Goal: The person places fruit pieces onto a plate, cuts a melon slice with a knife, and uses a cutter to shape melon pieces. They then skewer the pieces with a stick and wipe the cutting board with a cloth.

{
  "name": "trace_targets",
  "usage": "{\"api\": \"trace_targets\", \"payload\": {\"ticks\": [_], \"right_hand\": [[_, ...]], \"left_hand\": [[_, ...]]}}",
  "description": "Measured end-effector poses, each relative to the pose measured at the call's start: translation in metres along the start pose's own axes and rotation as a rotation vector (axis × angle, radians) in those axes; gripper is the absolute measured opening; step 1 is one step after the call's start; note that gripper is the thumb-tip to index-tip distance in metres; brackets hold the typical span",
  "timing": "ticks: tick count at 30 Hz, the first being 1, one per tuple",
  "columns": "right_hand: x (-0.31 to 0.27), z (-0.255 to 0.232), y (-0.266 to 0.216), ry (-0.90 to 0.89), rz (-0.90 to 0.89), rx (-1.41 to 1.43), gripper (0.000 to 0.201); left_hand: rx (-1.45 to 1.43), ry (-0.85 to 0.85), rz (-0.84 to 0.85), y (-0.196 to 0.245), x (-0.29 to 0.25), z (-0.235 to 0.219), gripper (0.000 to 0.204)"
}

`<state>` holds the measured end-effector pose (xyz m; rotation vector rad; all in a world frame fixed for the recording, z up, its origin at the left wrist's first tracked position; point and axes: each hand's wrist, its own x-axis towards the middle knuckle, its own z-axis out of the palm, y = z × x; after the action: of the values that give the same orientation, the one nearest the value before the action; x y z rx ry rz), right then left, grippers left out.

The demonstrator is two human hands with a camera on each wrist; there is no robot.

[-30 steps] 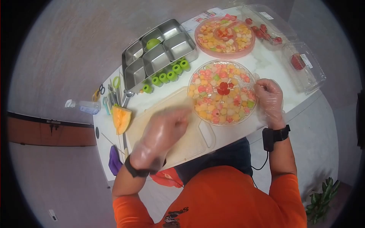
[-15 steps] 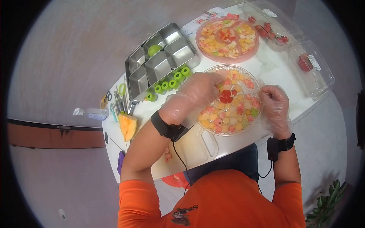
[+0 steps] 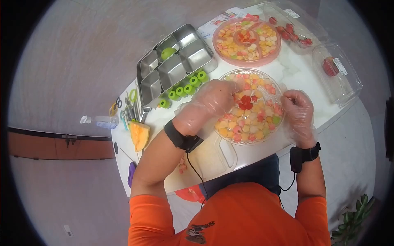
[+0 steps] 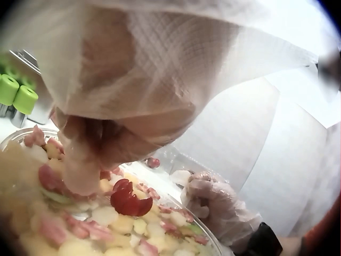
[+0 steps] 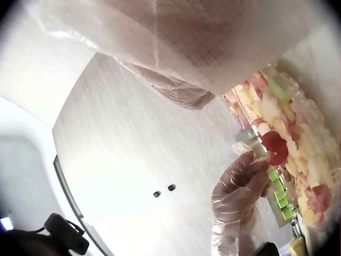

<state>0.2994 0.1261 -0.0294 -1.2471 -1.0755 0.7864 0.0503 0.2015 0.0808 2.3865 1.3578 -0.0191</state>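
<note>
In the head view my gloved left hand (image 3: 213,98) reaches over the near clear platter (image 3: 243,143), which is covered with cut fruit. Its fingertips come together among the pieces on the left side and pinch at the fruit; the tips partly hide the piece. Just right of them sits a red flower-shaped cut (image 4: 130,201) in the platter's middle. My gloved right hand (image 3: 298,112) stays close by the right rim, fingers loosely curled, nothing visible in it. Pink fruit scraps (image 3: 182,165) lie on the cutting board (image 3: 205,162) under my left forearm.
A steel compartment tray (image 3: 170,74) holding a green fruit (image 3: 168,53) stands behind, with several green cutters (image 3: 189,90) before it. A pink fruit platter (image 3: 246,63) and clear boxes (image 3: 340,92) with red fruit sit farther back. A melon wedge (image 3: 139,135) lies left.
My left hand has swung from over the cutting board up and right onto the platter, where it now stays. The right hand keeps its place by the rim. The whole view has shifted slightly.
</note>
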Motion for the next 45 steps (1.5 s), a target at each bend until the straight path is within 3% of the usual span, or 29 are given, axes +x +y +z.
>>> {"api": "trace_targets", "payload": {"ticks": [8,13,17,19,20,21,22,23,24,29,31,33,36,37,39,41,43,45], "right_hand": [[0.000,-0.001,-0.002,-0.001,-0.018,-0.027,0.005],[0.001,-0.004,-0.004,-0.013,-0.039,-0.057,0.005],[0.000,-0.005,-0.006,-0.033,-0.066,-0.071,0.005],[0.000,-0.004,-0.005,0.027,-0.059,-0.109,0.004],[0.000,-0.002,-0.004,-0.026,-0.063,-0.096,0.004],[0.000,-0.002,-0.003,0.023,-0.002,-0.072,0.004],[0.002,-0.004,0.000,0.080,0.056,-0.054,0.005],[0.004,-0.008,0.004,0.048,0.044,-0.054,0.005],[0.006,-0.013,0.008,0.065,0.117,-0.016,0.006],[0.012,-0.026,-0.005,0.096,0.258,0.051,0.016],[0.007,-0.027,-0.033,0.169,0.103,-0.079,0.018],[-0.009,-0.018,-0.065,0.204,0.063,-0.078,0.019],[-0.052,0.032,-0.124,-0.059,0.016,-0.235,0.019],[-0.067,0.052,-0.137,-0.305,-0.050,-0.271,0.022],[-0.083,0.098,-0.134,-0.804,-0.370,-0.519,0.033],[-0.107,0.156,-0.146,-1.080,-0.273,-0.443,0.039],[-0.111,0.192,-0.129,-1.203,-0.436,-0.560,0.044],[-0.116,0.216,-0.111,-1.222,-0.467,-0.585,0.046]], "left_hand": [[0.082,-0.021,0.020,0.007,0.000,0.006,0.044],[-0.014,0.256,0.160,-0.005,-0.036,-0.012,0.040],[-0.101,0.383,0.064,-0.035,-0.106,-0.026,0.036],[-0.592,0.324,-0.296,-0.058,-0.149,-0.019,0.033],[-0.811,0.381,-0.381,-0.062,-0.169,-0.014,0.031],[-0.819,0.416,-0.418,-0.065,-0.188,-0.004,0.031],[-1.034,0.557,-0.452,-0.068,-0.205,0.010,0.032],[-1.251,0.699,-0.468,-0.075,-0.220,0.025,0.032],[-1.392,0.722,-0.473,-0.089,-0.236,0.042,0.030],[-1.535,0.991,-0.583,-0.084,-0.270,0.094,0.031],[-1.670,1.098,-0.365,-0.093,-0.281,0.115,0.033],[-1.685,1.133,-0.323,-0.097,-0.285,0.127,0.033],[-1.711,1.188,-0.234,-0.097,-0.278,0.131,0.034],[-1.719,1.207,-0.195,-0.096,-0.277,0.130,0.034],[-1.737,1.216,-0.193,-0.098,-0.278,0.133,0.034],[-1.748,1.222,-0.194,-0.100,-0.278,0.137,0.034],[-1.682,1.177,-0.309,-0.099,-0.278,0.141,0.036],[-1.615,1.153,-0.331,-0.098,-0.279,0.140,0.037]]}}
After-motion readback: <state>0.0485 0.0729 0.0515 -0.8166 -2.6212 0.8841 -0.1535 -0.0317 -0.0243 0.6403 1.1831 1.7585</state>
